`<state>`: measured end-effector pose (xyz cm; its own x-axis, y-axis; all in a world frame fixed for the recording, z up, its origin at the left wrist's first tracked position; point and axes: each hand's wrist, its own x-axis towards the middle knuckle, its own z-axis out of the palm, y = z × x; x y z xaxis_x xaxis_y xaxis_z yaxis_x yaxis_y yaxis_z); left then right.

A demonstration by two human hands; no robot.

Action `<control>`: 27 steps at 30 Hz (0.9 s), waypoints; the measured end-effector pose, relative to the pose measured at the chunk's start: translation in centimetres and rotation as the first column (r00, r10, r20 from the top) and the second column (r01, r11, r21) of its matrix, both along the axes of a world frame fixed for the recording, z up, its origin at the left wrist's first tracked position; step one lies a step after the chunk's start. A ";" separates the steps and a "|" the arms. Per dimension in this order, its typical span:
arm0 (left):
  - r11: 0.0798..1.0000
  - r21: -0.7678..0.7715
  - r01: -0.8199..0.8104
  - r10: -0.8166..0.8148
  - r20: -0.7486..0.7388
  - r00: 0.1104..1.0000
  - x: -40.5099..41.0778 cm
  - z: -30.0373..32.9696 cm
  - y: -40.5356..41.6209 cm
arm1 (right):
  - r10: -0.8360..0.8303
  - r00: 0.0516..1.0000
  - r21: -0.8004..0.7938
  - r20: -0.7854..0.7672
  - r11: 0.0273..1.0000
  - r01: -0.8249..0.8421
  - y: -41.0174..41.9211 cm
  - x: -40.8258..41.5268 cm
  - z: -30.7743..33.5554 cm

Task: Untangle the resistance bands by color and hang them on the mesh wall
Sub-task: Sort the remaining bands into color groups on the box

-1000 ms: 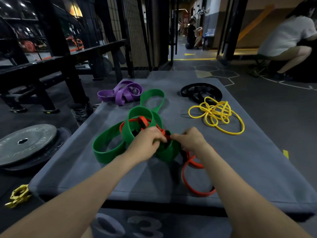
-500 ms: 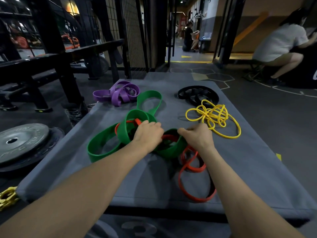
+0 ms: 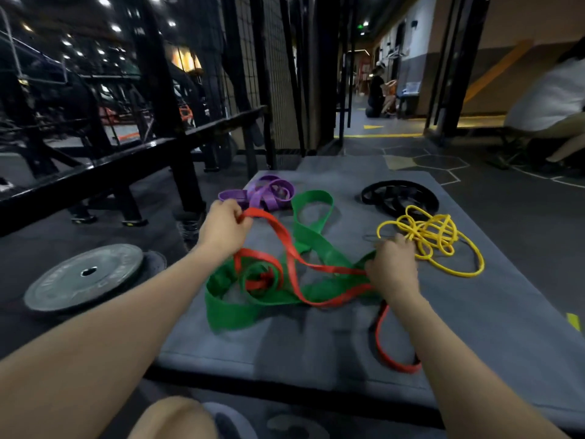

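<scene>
My left hand [image 3: 223, 228] is curled, its fingers pinching one end of the red band [image 3: 286, 245] and holding it lifted near the purple bands [image 3: 264, 194]; my right hand [image 3: 392, 267] is closed in a fist round the red band's other run together with a fold of the green band [image 3: 311, 239], knuckles up, just beside the yellow band [image 3: 433, 239]; whether the yellow cord is touched by those fingers I cannot tell; between my two hands the red band stretches in two strands that cross over the green one, and a smaller red loop lies coiled inside a green coil below my left wrist; another red loop trails out under my right forearm toward the near edge of the grey mat [image 3: 474, 337]; the green band sprawls across the middle of the mat, one wide loop near me and one long loop reaching away toward the purple bands; the purple bands sit bundled at the far left corner, the black bands [image 3: 399, 196] coiled at the far right, the yellow band tangled just in front of them; off the mat to my left a grey weight plate [image 3: 85, 277] lies flat on the floor beside a black steel rack [image 3: 126, 160]; the mesh wall [image 3: 278, 74] stands upright beyond the far edge of the mat
</scene>
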<state>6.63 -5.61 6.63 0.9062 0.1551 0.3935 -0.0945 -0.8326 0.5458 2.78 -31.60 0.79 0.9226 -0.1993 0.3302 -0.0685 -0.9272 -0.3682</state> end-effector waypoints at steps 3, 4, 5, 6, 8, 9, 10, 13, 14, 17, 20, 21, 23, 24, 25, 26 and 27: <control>0.998 -0.048 0.045 -0.046 -0.012 0.999 -1.1 -0.6 0.2 | 0.359 0.933 0.168 0.009 0.919 -0.356 3.9 -0.6 0.8; 0.994 -0.085 0.062 -0.063 -0.009 0.998 -1.4 -0.7 0.3 | 0.439 0.898 0.167 -0.025 0.887 -0.430 5.1 -0.6 0.4; 0.990 -0.124 0.070 -0.071 -0.006 0.997 -1.7 -0.7 0.5 | 0.475 0.875 0.129 -0.095 0.877 -0.462 6.1 -0.6 0.0; 0.983 -0.162 0.083 -0.084 -0.005 0.996 -2.0 -0.6 0.8 | 0.464 0.866 0.074 -0.186 0.886 -0.458 6.9 -0.5 -0.6; 0.954 -0.274 0.124 -0.134 -0.020 0.991 -2.5 -0.4 1.4 | 0.383 0.867 -0.046 -0.319 0.908 -0.417 7.4 -0.2 -1.8; 0.930 -0.337 0.149 -0.166 -0.022 0.986 -2.7 -0.3 1.8 | 0.353 0.871 -0.095 -0.342 0.909 -0.406 7.4 0.0 -2.2; 0.905 -0.390 0.168 -0.192 -0.023 0.981 -3.0 -0.2 2.1 | 0.335 0.878 -0.140 -0.342 0.906 -0.400 7.3 0.2 -2.5; 0.851 -0.488 0.195 -0.242 -0.034 0.970 -3.9 -0.2 3.1 | 0.335 0.901 -0.164 -0.275 0.907 -0.388 7.2 0.3 -2.3; 0.824 -0.530 0.198 -0.259 -0.042 0.965 -4.3 -0.1 3.3 | 0.335 0.912 -0.172 -0.237 0.910 -0.378 7.2 0.2 -1.9; 0.786 -0.591 0.181 -0.281 -0.082 0.956 -4.8 0.0 4.2 | 0.252 0.965 -0.315 -0.068 0.913 -0.261 6.6 0.0 -0.2; 0.754 -0.633 0.176 -0.298 -0.089 0.950 -5.4 0.6 4.8 | 0.169 0.985 -0.288 -0.025 0.943 -0.169 6.1 -0.7 2.6; 0.742 -0.647 0.175 -0.306 -0.096 0.947 -5.5 1.0 4.8 | 0.170 0.985 -0.204 -0.023 0.964 -0.171 6.1 -0.9 3.8; 0.705 -0.685 0.181 -0.344 -0.107 0.933 -5.9 2.0 4.3 | 0.198 0.980 -0.061 0.029 0.979 -0.196 6.5 -1.2 6.4; 0.679 -0.710 0.188 -0.369 -0.109 0.923 -6.1 2.4 3.9 | 0.212 0.976 -0.001 0.051 0.977 -0.213 6.7 -1.4 7.9; 0.657 -0.726 0.201 -0.394 -0.104 0.913 -6.3 2.8 3.3 | 0.233 0.969 0.052 0.077 0.970 -0.238 6.9 -1.6 9.5; 0.648 -0.730 0.217 -0.410 -0.095 0.907 -6.3 3.0 2.8 | 0.254 0.962 0.112 0.096 0.958 -0.264 7.1 -1.7 10.9; 0.651 -0.722 0.235 -0.424 -0.089 0.902 -6.4 3.3 2.1 | 0.280 0.953 0.173 0.118 0.939 -0.297 7.3 -1.9 12.3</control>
<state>0.19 -3.49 9.91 0.9964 -0.0349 0.0776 -0.0821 -0.1579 0.9840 0.88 -24.28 13.05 0.9178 0.0052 0.3970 0.2331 -0.8165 -0.5282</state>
